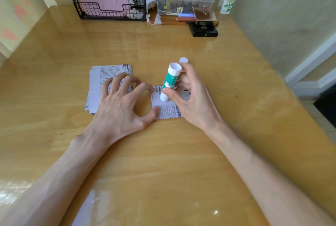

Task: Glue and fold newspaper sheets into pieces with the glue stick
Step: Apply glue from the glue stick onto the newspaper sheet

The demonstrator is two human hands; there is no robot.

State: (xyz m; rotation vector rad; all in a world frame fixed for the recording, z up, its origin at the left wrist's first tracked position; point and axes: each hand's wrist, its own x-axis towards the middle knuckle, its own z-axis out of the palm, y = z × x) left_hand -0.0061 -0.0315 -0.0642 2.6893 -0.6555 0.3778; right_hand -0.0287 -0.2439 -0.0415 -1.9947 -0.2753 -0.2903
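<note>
Pins a newspaper sheet [168,112] flat on the table [163,153] with the left hand [118,105], fingers spread and arched, thumb and forefinger tips on its left edge, the rest on the paper stack [103,76] just beside. Clamps the glue stick [170,81] between thumb and fingers of the right hand [192,98], tilted, lower end on the sheet. Has the white cap [183,60] standing just beyond.
</note>
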